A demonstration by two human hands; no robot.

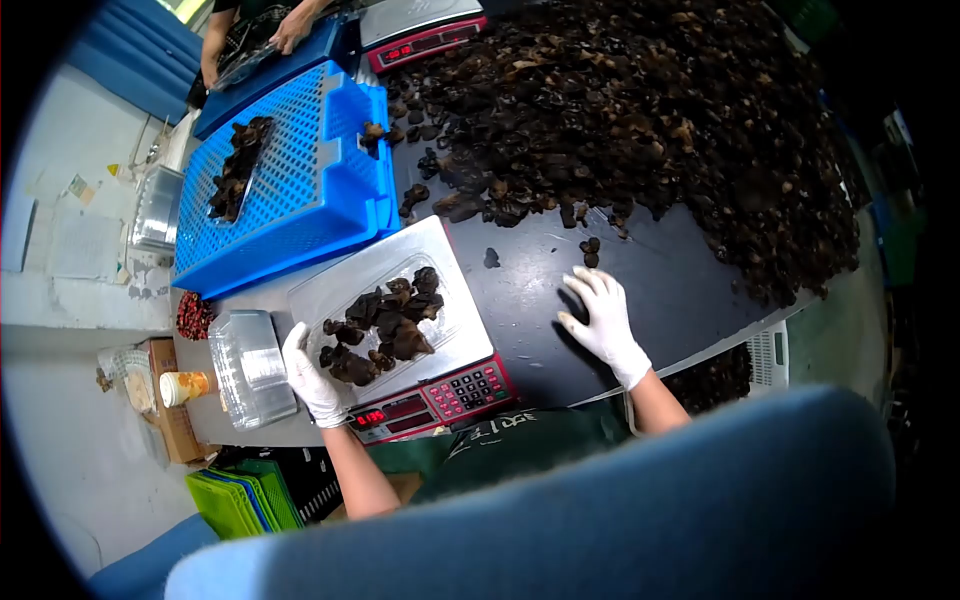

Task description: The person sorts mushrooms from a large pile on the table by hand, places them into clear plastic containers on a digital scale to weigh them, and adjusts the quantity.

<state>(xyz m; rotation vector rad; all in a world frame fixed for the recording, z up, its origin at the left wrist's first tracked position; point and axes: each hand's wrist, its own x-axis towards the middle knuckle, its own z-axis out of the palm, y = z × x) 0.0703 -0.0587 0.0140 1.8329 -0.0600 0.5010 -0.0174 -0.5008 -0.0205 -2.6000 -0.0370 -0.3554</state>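
My gloved left hand (313, 385) is at the left edge of a clear plastic tray (395, 285), its fingers stretched along the side. Dark, wrinkled fungus pieces (390, 315) lie in the tray, which sits on the metal plate of a red scale (465, 390) with a lit red display. Over the dark tabletop (530, 320), my gloved right hand (603, 318) has its fingers spread and nothing in them. Just beyond its fingertips are a few small dark pieces (591, 251). A large heap of the same fungus (640, 120) covers the far side.
A blue crate (290, 215) at the left bears a filled clear tray (240, 170). Stacked clear containers (250, 368) and a paper cup (186, 388) are at lower left. Another person's hands (290, 30) handle clear plastic at upper left, near a second scale (425, 42). Blue fabric spans the bottom.
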